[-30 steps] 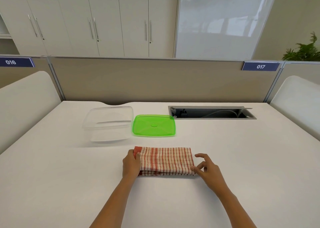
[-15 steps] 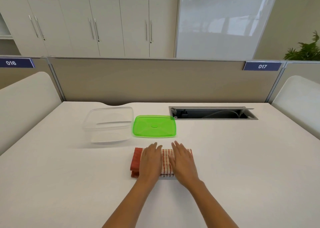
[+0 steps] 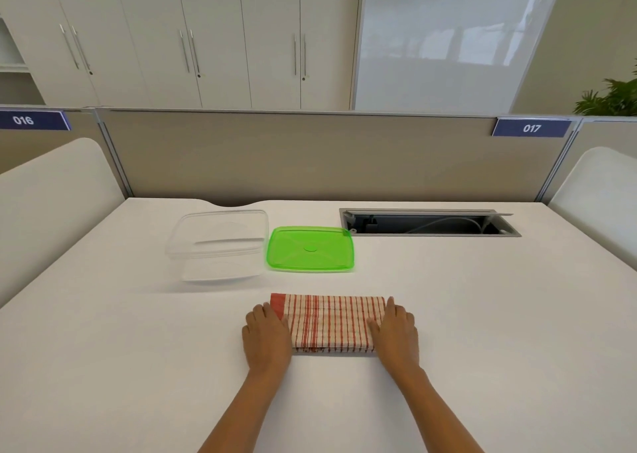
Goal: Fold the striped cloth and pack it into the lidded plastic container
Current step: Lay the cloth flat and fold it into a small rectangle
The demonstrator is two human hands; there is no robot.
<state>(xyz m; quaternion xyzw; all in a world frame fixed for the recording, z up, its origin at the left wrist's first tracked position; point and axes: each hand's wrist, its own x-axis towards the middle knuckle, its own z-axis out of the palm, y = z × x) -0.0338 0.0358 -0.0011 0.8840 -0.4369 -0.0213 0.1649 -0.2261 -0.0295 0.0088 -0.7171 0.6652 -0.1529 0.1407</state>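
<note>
The red-and-white striped cloth [image 3: 331, 323] lies folded into a flat rectangle on the white table, near the front middle. My left hand [image 3: 267, 337] rests flat on its left end, and my right hand [image 3: 394, 335] rests flat on its right end, fingers together and pointing away from me. Neither hand grips the cloth. Behind it to the left stands the clear plastic container [image 3: 219, 246], with nothing inside. Its green lid [image 3: 310, 248] lies flat on the table just right of the container.
An open cable hatch [image 3: 427, 223] is sunk into the table at the back right. A beige partition [image 3: 310, 156] closes off the far edge. White side panels stand at the table's left and right.
Both hands were together on the middle of the cloth half a second ago; they have slid apart to its two ends, smoothing it flat.
</note>
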